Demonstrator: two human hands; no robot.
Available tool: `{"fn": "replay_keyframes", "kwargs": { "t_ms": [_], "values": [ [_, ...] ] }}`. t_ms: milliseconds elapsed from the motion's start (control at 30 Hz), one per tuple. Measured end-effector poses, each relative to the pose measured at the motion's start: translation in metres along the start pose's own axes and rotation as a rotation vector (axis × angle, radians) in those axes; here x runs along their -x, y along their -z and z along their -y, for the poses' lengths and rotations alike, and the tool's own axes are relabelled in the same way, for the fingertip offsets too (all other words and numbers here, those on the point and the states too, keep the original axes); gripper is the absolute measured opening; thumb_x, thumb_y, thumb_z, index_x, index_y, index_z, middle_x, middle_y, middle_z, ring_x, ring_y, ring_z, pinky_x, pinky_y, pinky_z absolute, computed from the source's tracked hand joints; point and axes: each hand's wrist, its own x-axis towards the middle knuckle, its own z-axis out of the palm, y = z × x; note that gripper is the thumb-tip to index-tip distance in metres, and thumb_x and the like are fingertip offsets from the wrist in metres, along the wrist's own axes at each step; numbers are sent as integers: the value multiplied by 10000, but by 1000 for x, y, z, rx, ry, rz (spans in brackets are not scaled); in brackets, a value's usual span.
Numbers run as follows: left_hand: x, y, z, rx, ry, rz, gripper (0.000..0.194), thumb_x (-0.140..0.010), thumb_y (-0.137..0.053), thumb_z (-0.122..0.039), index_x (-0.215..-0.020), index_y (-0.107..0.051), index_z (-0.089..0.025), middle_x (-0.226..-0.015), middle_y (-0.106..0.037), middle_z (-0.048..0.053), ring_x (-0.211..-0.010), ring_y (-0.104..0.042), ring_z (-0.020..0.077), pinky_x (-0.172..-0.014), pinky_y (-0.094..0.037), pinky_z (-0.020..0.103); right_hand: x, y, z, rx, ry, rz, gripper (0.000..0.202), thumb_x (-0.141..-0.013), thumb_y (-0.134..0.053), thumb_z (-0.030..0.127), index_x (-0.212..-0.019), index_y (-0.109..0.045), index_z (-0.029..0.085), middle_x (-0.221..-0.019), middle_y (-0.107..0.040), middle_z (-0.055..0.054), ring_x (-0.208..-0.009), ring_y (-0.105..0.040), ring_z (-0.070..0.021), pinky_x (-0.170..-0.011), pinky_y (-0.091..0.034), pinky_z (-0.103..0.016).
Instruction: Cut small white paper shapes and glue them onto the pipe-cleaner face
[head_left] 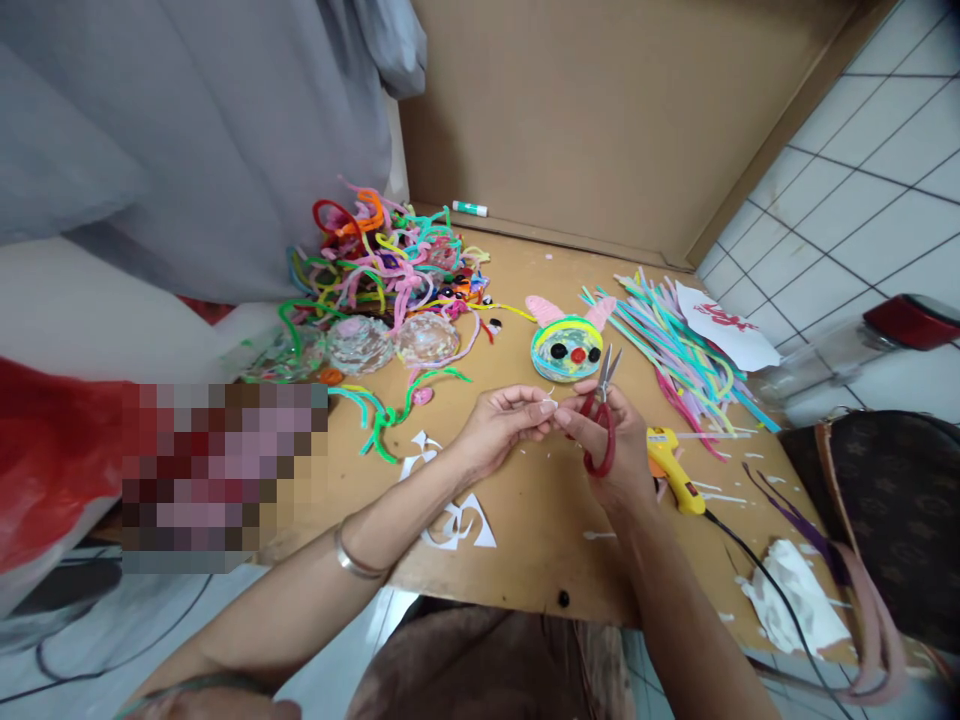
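Note:
My left hand point(504, 428) pinches a small white piece, apparently paper point(553, 404), between thumb and fingers. Close beside it, the thumb and fingertips of my right hand point(619, 450) meet at the same piece. Hooked in that right hand is a pair of scissors point(602, 392) with red handles, its blades parted and pointing away from me. Just beyond both hands lies an animal face point(568, 366) of coiled pipe cleaners, with pink ears, black eyes and a red nose. White paper offcuts point(472, 522) lie by my left forearm.
A tangled heap of pipe cleaners point(390, 260) fills the back left. Straight pipe cleaners point(675, 340) lie at the right, near a yellow glue gun point(679, 475) with a black cord. A glue stick point(470, 209), crumpled tissue point(795, 600) and brown bag point(885, 510) sit around the edges.

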Motion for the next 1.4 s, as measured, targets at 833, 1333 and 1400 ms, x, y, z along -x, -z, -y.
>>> {"fn": "replay_keyframes", "kwargs": {
  "t_ms": [833, 1333, 1400],
  "values": [
    [11, -5, -9, -270, -146, -11, 292, -661, -754, -379, -781, -716, -116, -714, -700, 53, -621, -618, 117, -669, -500, 254, -2, 2, -1, 82, 71, -16, 440, -543, -844, 218, -902, -589, 223, -670, -633, 60, -575, -585, -101, -571, -500, -242],
    [7, -2, -9, -268, -151, 10, 297, -673, -742, -409, -740, -710, -122, -696, -699, 52, -578, -591, 101, -617, -489, 236, 2, -2, 2, 89, 85, -38, 432, -522, -859, 206, -871, -605, 218, -654, -640, 56, -577, -582, -96, -568, -481, -228],
    [7, -3, -8, -292, -175, 5, 305, -681, -734, -420, -731, -700, -120, -682, -687, 45, -577, -579, 94, -609, -477, 226, 2, -2, 2, 88, 81, -30, 433, -525, -859, 216, -872, -600, 221, -658, -643, 57, -573, -591, -100, -574, -487, -236]
  ]
}}
